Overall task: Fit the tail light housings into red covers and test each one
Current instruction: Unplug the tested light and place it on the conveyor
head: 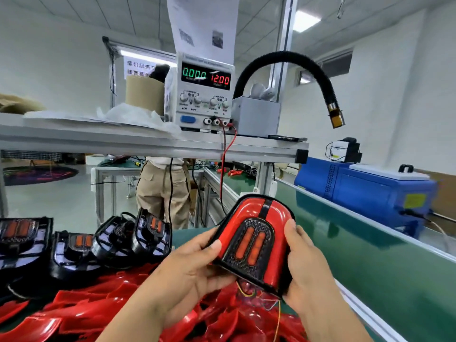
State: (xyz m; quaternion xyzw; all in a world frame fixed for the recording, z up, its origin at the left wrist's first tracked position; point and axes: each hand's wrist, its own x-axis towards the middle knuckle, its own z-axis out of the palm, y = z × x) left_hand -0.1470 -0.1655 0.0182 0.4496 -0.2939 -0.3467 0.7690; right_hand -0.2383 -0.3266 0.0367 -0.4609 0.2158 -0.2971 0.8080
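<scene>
Light [254, 243]: a red cover with a black housing seated in it and two orange lenses on the face. It is held above the heap, tilted, with the rounded end up and away from the wearer. Whether the lenses glow is hard to tell.
Left hand [195, 265]: grips the light's left edge, thumb on the face, fingers curled beneath.
Right hand [306, 262]: grips the right edge, thumb on the red rim, fingers behind.
Wires [278, 314]: thin, one of them yellow; they hang from the light's lower end between the hands.
Covers [103, 309]: a loose red heap at the bottom of view, under and left of the hands.
Housings [74, 245]: black with orange lenses, in a row at left behind the heap, leaning on one another.
Supply [204, 92]: a white unit on the shelf, up behind the light. The green display reads 0000 and the red display 12.00.
Lead [222, 169]: red; it drops from the supply's front sockets past the shelf edge and down behind the light.
Shelf [148, 141]: aluminium, spanning the view. It bears the supply, paper [74, 117], a cardboard roll [144, 93] and a grey box [256, 117].
Hose [296, 56]: black and ribbed; it arches from the box to the right, nozzle pointing down.
Belt [370, 255]: a green conveyor, right of the hands.
Machine [365, 191]: blue, beyond the belt.
Person [160, 191]: stands beyond the shelf in tan trousers, seen from the waist down.
</scene>
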